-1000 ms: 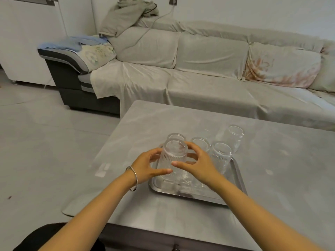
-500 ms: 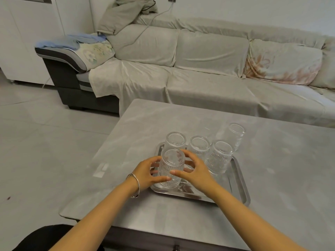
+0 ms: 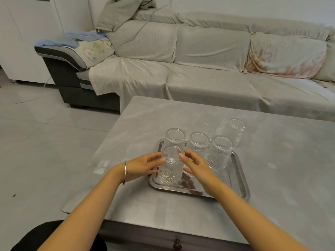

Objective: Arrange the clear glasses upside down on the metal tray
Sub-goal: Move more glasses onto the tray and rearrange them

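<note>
A metal tray (image 3: 237,180) lies on the grey table. An upside-down ribbed clear glass (image 3: 170,167) stands at the tray's front left corner, its rim down on the metal. My left hand (image 3: 143,164) touches its left side and my right hand (image 3: 196,164) touches its right side, fingertips near its top. Three more inverted glasses stand on the tray behind it: a back-left glass (image 3: 175,137), a middle glass (image 3: 199,143) and a right glass (image 3: 220,153). One further glass (image 3: 236,130) stands on the table beyond the tray's far right corner.
The grey table (image 3: 282,178) ends at a near edge above a drawer knob (image 3: 176,248). A cloth-covered sofa (image 3: 208,69) runs behind the table. Bare floor (image 3: 45,142) lies to the left.
The glass between my hands has come down from above the tray onto its front left corner. My hands followed it down and toward me.
</note>
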The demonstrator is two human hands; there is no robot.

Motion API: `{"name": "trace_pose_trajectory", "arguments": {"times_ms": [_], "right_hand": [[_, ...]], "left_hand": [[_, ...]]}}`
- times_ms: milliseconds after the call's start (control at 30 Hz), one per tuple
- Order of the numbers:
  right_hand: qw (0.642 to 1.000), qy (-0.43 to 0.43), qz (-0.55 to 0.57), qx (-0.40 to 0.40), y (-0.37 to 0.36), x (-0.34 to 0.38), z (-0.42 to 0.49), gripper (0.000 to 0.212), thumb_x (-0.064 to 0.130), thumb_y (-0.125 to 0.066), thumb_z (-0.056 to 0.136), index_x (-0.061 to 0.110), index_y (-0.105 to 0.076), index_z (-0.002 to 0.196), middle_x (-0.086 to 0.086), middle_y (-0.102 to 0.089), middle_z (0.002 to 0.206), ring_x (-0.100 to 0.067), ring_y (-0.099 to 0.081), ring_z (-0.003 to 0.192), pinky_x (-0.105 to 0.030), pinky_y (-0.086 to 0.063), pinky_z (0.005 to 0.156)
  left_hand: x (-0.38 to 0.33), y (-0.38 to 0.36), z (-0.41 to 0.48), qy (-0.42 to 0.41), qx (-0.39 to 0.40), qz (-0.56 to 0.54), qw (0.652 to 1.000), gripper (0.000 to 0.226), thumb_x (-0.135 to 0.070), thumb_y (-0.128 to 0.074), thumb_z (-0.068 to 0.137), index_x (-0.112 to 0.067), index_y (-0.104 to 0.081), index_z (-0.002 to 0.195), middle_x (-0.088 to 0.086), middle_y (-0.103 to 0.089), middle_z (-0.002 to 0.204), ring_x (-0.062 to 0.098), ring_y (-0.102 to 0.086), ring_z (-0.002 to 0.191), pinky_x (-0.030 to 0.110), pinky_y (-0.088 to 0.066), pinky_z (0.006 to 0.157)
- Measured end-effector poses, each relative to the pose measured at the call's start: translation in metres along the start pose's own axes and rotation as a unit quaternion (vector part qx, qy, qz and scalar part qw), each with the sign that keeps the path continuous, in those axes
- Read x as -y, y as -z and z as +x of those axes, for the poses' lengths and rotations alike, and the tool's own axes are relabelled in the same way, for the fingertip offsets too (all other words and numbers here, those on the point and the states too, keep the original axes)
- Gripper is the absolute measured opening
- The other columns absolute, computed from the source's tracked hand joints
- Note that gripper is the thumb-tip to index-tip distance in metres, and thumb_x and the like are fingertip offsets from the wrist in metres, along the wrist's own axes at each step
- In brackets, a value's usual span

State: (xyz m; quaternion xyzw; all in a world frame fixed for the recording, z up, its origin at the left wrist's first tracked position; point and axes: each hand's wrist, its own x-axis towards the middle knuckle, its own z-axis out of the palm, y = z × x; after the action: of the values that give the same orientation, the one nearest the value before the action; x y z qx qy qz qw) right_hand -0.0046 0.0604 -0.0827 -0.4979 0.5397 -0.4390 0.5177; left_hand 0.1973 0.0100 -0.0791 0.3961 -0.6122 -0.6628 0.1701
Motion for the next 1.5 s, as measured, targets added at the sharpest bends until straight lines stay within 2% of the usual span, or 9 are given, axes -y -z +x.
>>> {"name": "trace_pose_trajectory", "arguments": {"times_ms": [67,233,333,567,733,867,1133,1300,1500], "right_hand": [[1.0,-0.02,0.011,-0.002,-0.001,0.0,-0.001,0.029,0.033,-0.06,0.089,0.026,-0.061,0.117,0.007,-0.065,0.12,0.005,-0.063,0.1,-0.016,-0.052,0.077],[0.999,-0.039,0.014,-0.01,-0.003,0.002,-0.003,0.038,0.034,-0.059,0.089,0.021,-0.057,0.125,0.003,-0.061,0.126,-0.005,-0.056,0.115,-0.028,-0.047,0.094],[0.999,-0.049,-0.011,-0.006,-0.001,0.007,-0.004,0.042,0.036,-0.062,0.088,0.02,-0.056,0.126,0.001,-0.059,0.13,-0.012,-0.056,0.118,-0.035,-0.045,0.103],[0.995,0.067,-0.069,-0.014,0.033,0.053,0.001,0.025,0.019,-0.069,0.084,0.028,-0.064,0.107,0.007,-0.068,0.115,-0.006,-0.066,0.102,-0.023,-0.054,0.089],[0.986,0.113,-0.092,-0.085,0.084,0.087,0.029,0.027,0.011,-0.069,0.083,0.018,-0.064,0.109,0.0,-0.068,0.116,-0.007,-0.067,0.094,-0.019,-0.054,0.081],[0.974,0.067,-0.169,-0.138,0.125,0.084,0.058,0.036,0.015,-0.068,0.085,0.013,-0.061,0.12,-0.004,-0.064,0.119,-0.013,-0.063,0.096,-0.018,-0.048,0.079],[0.978,-0.005,-0.155,-0.138,0.168,0.048,0.093,0.055,0.015,-0.068,0.085,0.009,-0.048,0.135,-0.007,-0.055,0.135,-0.019,-0.06,0.108,-0.033,-0.05,0.094],[0.99,-0.031,-0.1,-0.097,0.171,0.037,0.11,0.054,0.018,-0.063,0.089,0.009,-0.044,0.139,-0.007,-0.054,0.137,-0.017,-0.057,0.116,-0.021,-0.054,0.081],[0.988,-0.009,-0.099,-0.117,0.167,0.031,0.119,0.034,0.016,-0.057,0.093,0.012,-0.057,0.126,-0.006,-0.064,0.123,-0.015,-0.062,0.106,-0.015,-0.053,0.072]], "left_hand": [[-0.005,-0.004,0.001,0.021,-0.015,-0.028,0.999,0.036,-0.048,-0.044,0.088,-0.033,-0.052,0.12,-0.021,-0.06,0.12,-0.003,-0.053,0.115,0.018,-0.046,0.089],[-0.008,-0.011,0.007,0.026,-0.078,-0.024,0.996,0.042,-0.046,-0.05,0.085,-0.019,-0.056,0.116,-0.003,-0.062,0.121,0.01,-0.056,0.115,0.032,-0.045,0.099],[-0.008,-0.006,0.008,0.027,-0.079,-0.02,0.996,0.042,-0.043,-0.053,0.085,-0.018,-0.056,0.119,0.0,-0.062,0.122,0.012,-0.059,0.112,0.026,-0.049,0.091],[-0.037,0.033,0.022,0.008,-0.171,0.092,0.981,0.037,-0.041,-0.052,0.086,-0.02,-0.052,0.117,-0.003,-0.065,0.102,0.012,-0.063,0.089,0.024,-0.052,0.069],[-0.08,0.034,0.057,-0.069,-0.209,0.15,0.964,0.028,-0.035,-0.054,0.087,-0.022,-0.057,0.111,0.001,-0.063,0.108,0.015,-0.061,0.095,0.025,-0.047,0.076],[-0.111,0.018,0.095,-0.141,-0.266,0.181,0.936,0.034,-0.034,-0.056,0.086,-0.015,-0.057,0.115,0.0,-0.059,0.11,0.016,-0.055,0.101,0.025,-0.04,0.082],[-0.126,-0.016,0.174,-0.093,-0.157,0.25,0.951,0.064,-0.041,-0.066,0.078,-0.019,-0.041,0.133,0.001,-0.045,0.14,0.019,-0.047,0.122,0.034,-0.041,0.098],[-0.122,-0.03,0.211,-0.051,-0.118,0.326,0.937,0.083,-0.044,-0.072,0.07,-0.02,-0.032,0.138,0.002,-0.038,0.147,0.023,-0.043,0.128,0.039,-0.039,0.105],[-0.121,-0.04,0.237,-0.047,-0.122,0.362,0.923,0.099,-0.05,-0.077,0.059,-0.02,-0.03,0.14,0.003,-0.044,0.141,0.025,-0.05,0.12,0.039,-0.043,0.1]]}}
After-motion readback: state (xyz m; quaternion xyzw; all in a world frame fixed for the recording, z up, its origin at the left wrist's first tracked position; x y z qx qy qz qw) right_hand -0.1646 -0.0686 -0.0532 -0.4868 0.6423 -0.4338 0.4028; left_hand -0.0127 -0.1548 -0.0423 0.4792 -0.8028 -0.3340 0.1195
